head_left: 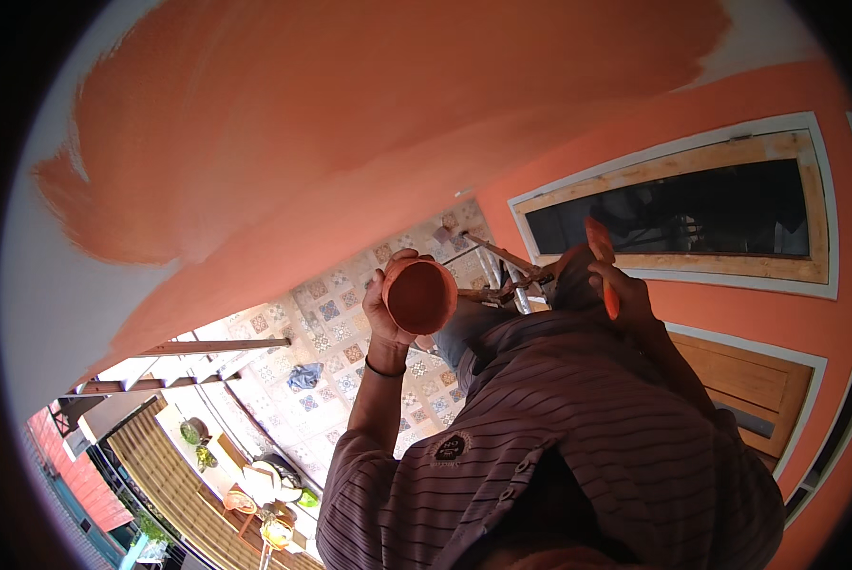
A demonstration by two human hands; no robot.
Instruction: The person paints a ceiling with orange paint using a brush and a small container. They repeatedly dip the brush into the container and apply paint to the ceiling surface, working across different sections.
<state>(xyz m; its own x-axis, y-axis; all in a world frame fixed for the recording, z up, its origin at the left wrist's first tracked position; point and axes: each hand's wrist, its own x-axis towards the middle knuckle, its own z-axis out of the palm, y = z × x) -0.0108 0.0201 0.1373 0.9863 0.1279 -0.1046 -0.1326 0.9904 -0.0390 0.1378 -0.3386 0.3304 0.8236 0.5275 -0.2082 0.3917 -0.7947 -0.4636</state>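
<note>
Orange wall [369,123], with pale areas along its margin, spreads above the landmark of this view, a reddish-brown cup [422,296]; patterned floor tiles [336,313] lie beneath and to the left of the cup. Writing: a round dark emblem [451,446] with small pale lettering marks the striped shirt [568,408] below the cup; its characters are too small and distorted to be read with certainty. The left hand [379,309] has its grip curled around the cup's left side, thumb and fingers spread only to the cup's width, the mouth facing the camera. Depth of any contents is hard to judge in the dark interior. Right of the cup, the right hand [628,294] has its grip closed about a paintbrush [598,237], the red head pointing upward; part of the handle is hidden by the fingers. Between cup and brush, metal legs [495,270], apparently of a ladder, are partly concealed by the person's body. Farther right, a wood-framed pane [673,218] is dark, its reflections indistinct. Below and left of the cup, a crumpled blue cloth [304,376] lies on the tiles; beyond it, glare obscures detail.
</note>
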